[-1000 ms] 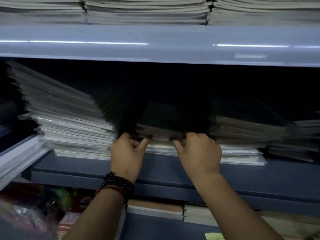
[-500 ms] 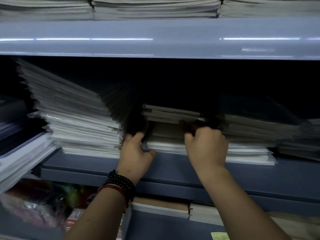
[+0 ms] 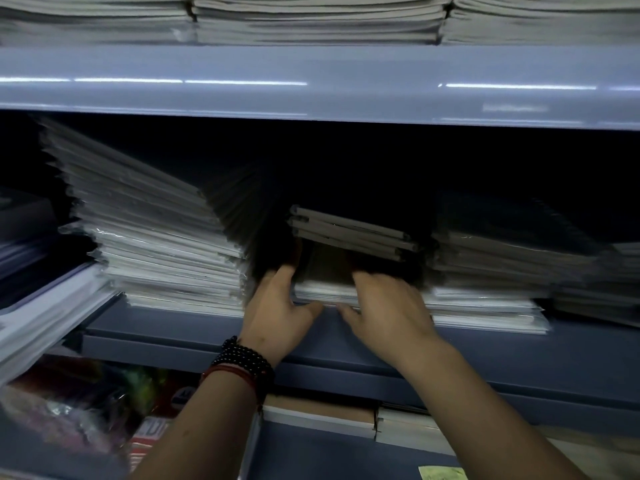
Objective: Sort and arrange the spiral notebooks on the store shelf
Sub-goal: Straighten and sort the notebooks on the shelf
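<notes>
"Blue-grey steel shelf spans the view, dim inside. On it lie three piles of spiral notebooks: a tall left stack that leans back, a right stack, and between them a low middle pile with a few raised notebooks tilted above it."

"And the hands?"

"The left hand stands against the middle pile's left side. Its fingers point straight up into the dark gap and its thumb is spread out along the shelf lip. The right hand reaches in under the raised notebooks. Its fingertips are hidden, so I cannot tell whether they curl. Beaded bracelets circle the left wrist."

"How should this lift go?"

"My judgement: support the raised few from beneath, near their middle. Keep them level so none slides backward, and let the left hand brace the pile below."

"What differs from a second ago?"

"Then the pile lay closed, with both hands at its front edge. Now its upper notebooks are parted and lifted clear."
</notes>
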`<state>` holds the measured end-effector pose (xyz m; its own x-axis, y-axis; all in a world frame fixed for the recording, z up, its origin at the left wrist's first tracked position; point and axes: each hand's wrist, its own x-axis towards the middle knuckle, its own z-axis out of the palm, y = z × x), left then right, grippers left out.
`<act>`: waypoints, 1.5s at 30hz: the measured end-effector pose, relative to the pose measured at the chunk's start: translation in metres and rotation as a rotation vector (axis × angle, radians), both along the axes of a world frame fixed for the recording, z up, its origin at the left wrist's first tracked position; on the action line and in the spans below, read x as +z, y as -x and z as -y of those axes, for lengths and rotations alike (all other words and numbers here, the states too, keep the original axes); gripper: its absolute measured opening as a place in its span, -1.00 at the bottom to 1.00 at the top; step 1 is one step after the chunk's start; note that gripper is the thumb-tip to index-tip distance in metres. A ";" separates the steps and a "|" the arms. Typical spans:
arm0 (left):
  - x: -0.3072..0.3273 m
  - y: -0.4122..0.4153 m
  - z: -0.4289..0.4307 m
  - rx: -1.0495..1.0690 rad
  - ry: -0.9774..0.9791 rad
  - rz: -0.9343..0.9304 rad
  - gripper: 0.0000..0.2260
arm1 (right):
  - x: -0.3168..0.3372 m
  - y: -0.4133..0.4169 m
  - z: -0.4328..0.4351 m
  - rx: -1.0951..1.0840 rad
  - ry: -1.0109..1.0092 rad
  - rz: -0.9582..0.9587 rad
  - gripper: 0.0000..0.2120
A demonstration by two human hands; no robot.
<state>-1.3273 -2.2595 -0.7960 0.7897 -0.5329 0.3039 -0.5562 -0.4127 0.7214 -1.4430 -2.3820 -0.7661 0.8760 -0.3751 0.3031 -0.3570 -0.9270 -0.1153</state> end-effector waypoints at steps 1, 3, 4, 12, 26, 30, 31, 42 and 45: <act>0.001 0.000 -0.001 0.001 0.002 -0.025 -0.45 | 0.000 0.000 -0.002 0.014 -0.004 0.021 -0.74; 0.005 0.000 -0.004 0.008 0.041 -0.110 -0.46 | 0.001 0.002 -0.004 0.056 0.008 0.052 -0.63; 0.008 0.001 -0.005 0.000 0.059 -0.151 -0.50 | 0.001 0.005 -0.004 0.080 0.020 0.068 -0.59; 0.019 0.016 -0.016 0.025 0.138 -0.213 -0.69 | -0.015 0.028 -0.002 0.177 0.146 0.248 -0.81; 0.030 0.054 -0.034 -0.164 0.466 -1.154 -0.76 | -0.008 0.068 -0.001 0.275 -0.603 0.330 -0.69; 0.028 0.058 -0.039 -0.185 0.440 -1.168 -0.75 | -0.004 0.060 0.001 0.163 -0.494 0.213 -0.75; 0.029 0.059 -0.041 -0.196 0.418 -1.175 -0.74 | -0.002 0.058 0.001 0.143 -0.501 0.173 -0.70; 0.031 0.060 -0.067 -0.353 0.399 -1.163 -0.66 | 0.001 0.038 -0.004 0.044 -0.694 0.336 -0.74; 0.036 0.062 -0.069 -0.337 0.508 -1.134 -0.65 | 0.007 0.043 -0.005 -0.029 -0.874 0.526 -0.69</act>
